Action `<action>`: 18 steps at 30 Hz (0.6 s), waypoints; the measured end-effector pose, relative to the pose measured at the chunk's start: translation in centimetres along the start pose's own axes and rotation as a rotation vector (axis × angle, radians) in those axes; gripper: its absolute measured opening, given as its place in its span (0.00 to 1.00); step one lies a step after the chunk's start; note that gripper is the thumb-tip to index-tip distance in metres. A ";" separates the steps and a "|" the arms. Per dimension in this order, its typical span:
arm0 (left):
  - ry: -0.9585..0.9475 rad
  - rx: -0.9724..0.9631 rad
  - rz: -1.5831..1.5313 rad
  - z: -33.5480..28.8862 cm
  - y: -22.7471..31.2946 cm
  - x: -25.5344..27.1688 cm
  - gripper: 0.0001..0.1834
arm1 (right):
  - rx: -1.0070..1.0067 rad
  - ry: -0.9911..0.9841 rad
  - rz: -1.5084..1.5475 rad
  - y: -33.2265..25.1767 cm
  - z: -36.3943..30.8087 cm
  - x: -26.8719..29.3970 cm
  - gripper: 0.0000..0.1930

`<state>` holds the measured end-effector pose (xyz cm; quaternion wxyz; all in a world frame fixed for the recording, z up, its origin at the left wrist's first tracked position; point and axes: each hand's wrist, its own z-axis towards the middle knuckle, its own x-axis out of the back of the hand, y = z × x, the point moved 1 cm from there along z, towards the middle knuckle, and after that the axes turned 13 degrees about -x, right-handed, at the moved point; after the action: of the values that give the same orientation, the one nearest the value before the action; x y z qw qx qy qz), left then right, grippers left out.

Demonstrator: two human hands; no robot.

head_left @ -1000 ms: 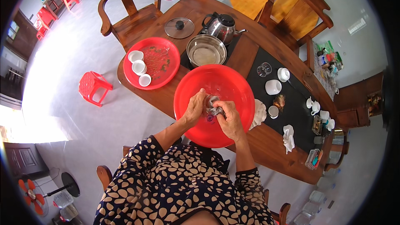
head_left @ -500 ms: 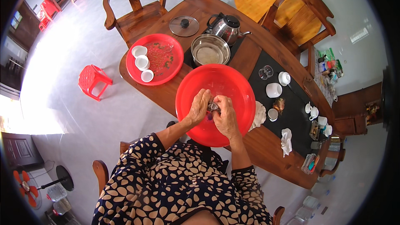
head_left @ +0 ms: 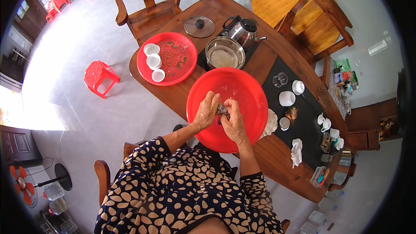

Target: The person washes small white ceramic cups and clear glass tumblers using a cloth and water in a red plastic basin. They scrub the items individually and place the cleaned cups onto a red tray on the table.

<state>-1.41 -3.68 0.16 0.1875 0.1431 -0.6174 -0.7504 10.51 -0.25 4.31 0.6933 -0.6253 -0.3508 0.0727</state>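
Over the red plastic basin (head_left: 249,93), my left hand (head_left: 207,110) and my right hand (head_left: 234,123) are closed together on a crumpled grey cloth (head_left: 222,110). Most of the cloth is hidden by my fingers. Some water seems to lie in the basin, and a small purple patch shows below my hands. Beyond the basin's far edge stands a steel pot (head_left: 225,53). To the left, a red tray (head_left: 184,76) bears several white cups (head_left: 153,61) and scattered green bits.
A steel kettle (head_left: 242,34) and a glass lid (head_left: 199,27) stand at the back of the wooden table (head_left: 173,100). Right of the basin are a pale cloth (head_left: 270,125), a white bowl (head_left: 287,98) and crumpled tissue (head_left: 297,152). A red stool (head_left: 101,78) stands left.
The view has shifted slightly, so the table and tray appear a little farther right. My hands stay together on the cloth, with my fingers slightly moved.
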 end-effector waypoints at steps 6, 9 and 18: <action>0.006 0.042 -0.013 0.5 0.5 0.0 0.17 | -0.444 -0.179 0.581 -0.6 -0.6 3.1 0.15; 0.121 0.019 0.035 0.8 -1.6 0.4 0.17 | -0.435 -0.128 0.470 1.6 -0.5 2.5 0.12; 0.217 0.204 -0.065 -1.1 -1.0 0.7 0.22 | 0.140 -0.073 -0.943 4.0 -1.5 -0.4 0.18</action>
<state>-1.65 -4.75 -0.97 0.2132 0.2619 -0.6617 -0.6694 12.44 -0.85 0.55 0.6782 -0.3469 -0.6148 -0.2044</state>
